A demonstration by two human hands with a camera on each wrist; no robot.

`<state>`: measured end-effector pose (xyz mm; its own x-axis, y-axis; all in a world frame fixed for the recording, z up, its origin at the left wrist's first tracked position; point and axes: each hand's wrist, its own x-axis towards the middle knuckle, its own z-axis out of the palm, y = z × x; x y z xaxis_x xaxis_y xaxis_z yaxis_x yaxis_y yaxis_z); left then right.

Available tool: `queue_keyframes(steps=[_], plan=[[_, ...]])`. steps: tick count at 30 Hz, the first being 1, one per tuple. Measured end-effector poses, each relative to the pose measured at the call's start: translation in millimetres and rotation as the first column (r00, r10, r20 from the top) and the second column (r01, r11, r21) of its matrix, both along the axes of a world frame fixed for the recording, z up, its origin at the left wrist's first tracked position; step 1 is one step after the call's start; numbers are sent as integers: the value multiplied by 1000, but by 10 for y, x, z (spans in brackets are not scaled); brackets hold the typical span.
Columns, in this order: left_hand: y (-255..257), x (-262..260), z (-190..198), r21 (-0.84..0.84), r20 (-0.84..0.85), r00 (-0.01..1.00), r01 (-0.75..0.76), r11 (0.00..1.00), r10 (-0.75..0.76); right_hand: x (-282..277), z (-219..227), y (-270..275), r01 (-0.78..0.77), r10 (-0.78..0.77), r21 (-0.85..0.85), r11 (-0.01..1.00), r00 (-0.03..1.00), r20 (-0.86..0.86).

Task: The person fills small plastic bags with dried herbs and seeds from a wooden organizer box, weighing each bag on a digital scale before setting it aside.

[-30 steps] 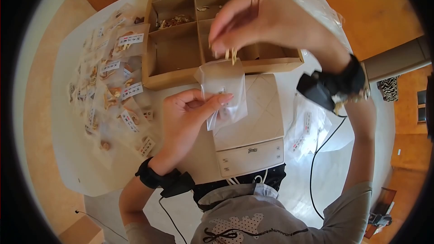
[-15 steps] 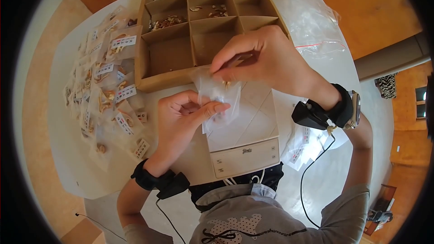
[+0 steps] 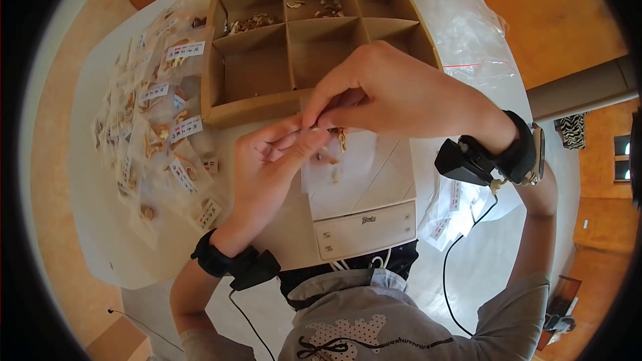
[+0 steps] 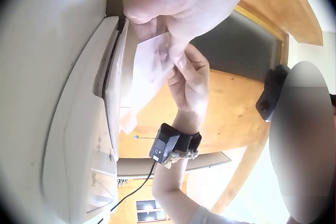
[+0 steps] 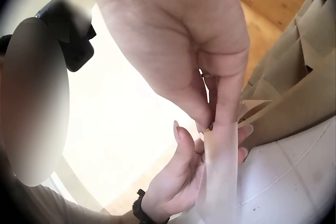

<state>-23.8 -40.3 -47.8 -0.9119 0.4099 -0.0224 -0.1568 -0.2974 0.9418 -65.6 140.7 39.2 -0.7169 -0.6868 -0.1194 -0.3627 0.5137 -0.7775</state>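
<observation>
My left hand pinches the upper edge of a small clear plastic bag between thumb and fingers. My right hand meets it there, thumb and forefinger pinched at the bag's mouth beside the left thumb tip. Yellowish dried strips show just below the right fingers, and paler bits sit lower in the bag. The bag hangs over a white kitchen scale. In the right wrist view, the bag stands edge-on beneath the right fingertips. The left wrist view shows its translucent side between both hands.
Behind the hands stands a divided cardboard box, some compartments holding dried pieces. Many labelled, filled bags lie spread at left. More clear bags lie right of the scale, and plastic wrapping at back right. A cable trails from the right wrist.
My right hand has come down from above the bag with dried strips to the bag's mouth, meeting the left fingers. The left hand's grip has shifted up toward the bag's top edge.
</observation>
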Motion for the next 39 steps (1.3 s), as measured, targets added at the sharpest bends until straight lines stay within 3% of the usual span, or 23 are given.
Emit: queue_keyframes(steps=[3, 6, 9, 12, 15, 21, 24, 26, 27, 29, 30, 32, 35, 37, 38, 39], plan=[[26, -7, 47, 87, 219, 974, -85, 993, 65, -32, -28, 1, 40, -37, -39, 998, 995, 95], [-46, -29, -75, -110, 127, 984, -116, 987, 129, -27, -23, -18, 73, -71, -10, 997, 988, 138], [52, 32, 11, -70, 131, 956, -255, 964, 263, -11, 25, -41, 111, -118, 63, 992, 986, 119], [31, 28, -10, -102, 20, 955, -294, 950, 297, -7, 39, -37, 134, -145, 95, 986, 982, 118], [58, 25, -21, -73, 101, 938, -325, 943, 331, -9, 21, -36, 128, -137, 82, 988, 985, 108], [26, 4, -16, -40, 162, 971, -169, 985, 174, -2, -106, -78, 88, -92, -59, 994, 994, -57], [61, -11, 8, 106, 302, 944, -169, 980, 130, -10, -120, -123, 69, -77, -86, 994, 992, -97], [1, -55, 14, 225, 250, 968, -76, 972, 18, -12, -125, -160, 41, -55, -104, 994, 989, -137], [-29, -66, 10, 281, 218, 975, -29, 959, -35, 2, -131, -184, 52, -80, -132, 990, 973, -217], [-8, -38, 6, 273, 198, 973, -168, 947, 116, 43, -138, -243, 64, -133, -191, 980, 918, -374], [-7, -28, 0, 270, 186, 964, -237, 933, 191, 63, -138, -265, 88, -149, -138, 987, 827, -542], [-65, -36, -70, 354, 98, 986, -162, 921, 135, 67, -179, -329, -7, -181, -224, 975, 565, -805], [-79, -80, -19, 213, 161, 975, -182, 960, 150, 200, -199, -441, -153, -71, -162, 975, 475, -877], [-38, -87, 50, 135, 226, 955, -224, 965, 190, 550, -166, -541, -161, 253, 194, 968, 633, -732], [-6, -75, 76, 150, 240, 949, -243, 958, 203, 670, -222, -602, -163, 419, 430, 888, 672, -610], [8, -79, 96, 165, 250, 945, -258, 952, 212, 755, -300, -655, -163, 449, 489, 857, 702, -553]])
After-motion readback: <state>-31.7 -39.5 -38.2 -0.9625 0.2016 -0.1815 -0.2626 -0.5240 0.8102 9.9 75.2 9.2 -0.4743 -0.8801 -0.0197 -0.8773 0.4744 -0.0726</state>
